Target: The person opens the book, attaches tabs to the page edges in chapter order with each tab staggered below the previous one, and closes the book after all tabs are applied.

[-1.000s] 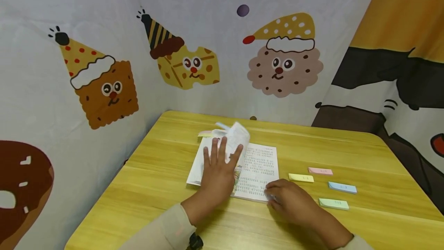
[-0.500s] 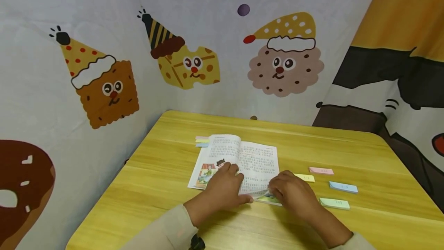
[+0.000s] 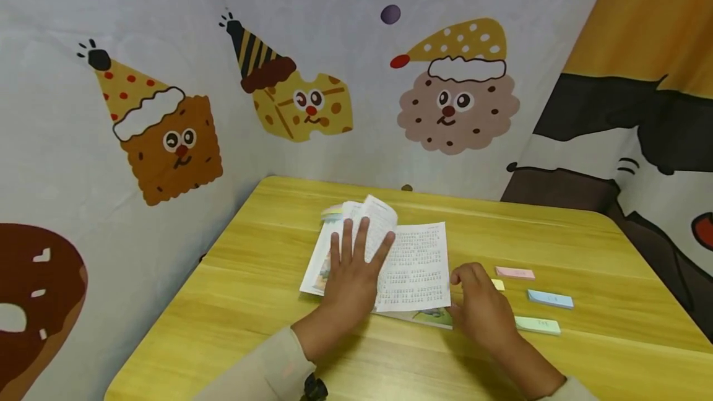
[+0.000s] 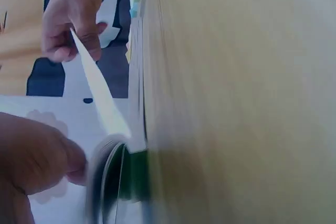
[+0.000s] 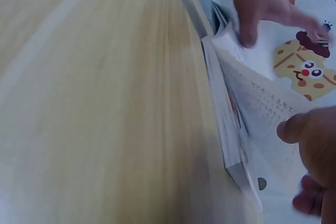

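The open book [image 3: 314, 279] is lying on the wooden table [image 3: 228, 333], directly in front of the person. The two hands are working apart, one on each side of the book.

Left hand [image 3: 353, 280]: the forearm is entering from the lower left in a light sleeve [image 3: 267, 364], and the hand is pointing away from the body over the left pages. The back of the hand is facing the head camera; the fingers are standing straight and fanned. In the right wrist view, one digit is reaching down to the pages while others are rising clear of them. Whether the palm is bearing on the paper cannot be told. A curved page [image 3: 383, 214] is bowing upward just beyond the fingers.

Right hand [image 3: 483, 311]: the forearm is coming in from the lower right, and the bent fingers and thumb are pinching the outer edge of a leaf [image 3: 420, 265]. The leaf is slanting up from the spine, exposing an illustrated page [image 3: 418, 316] beneath its near edge.

Coloured tabs [image 3: 332, 213] are projecting from the book's upper left edge. Pink [image 3: 515, 273], yellow, blue and green notes are lying beyond the right hand.
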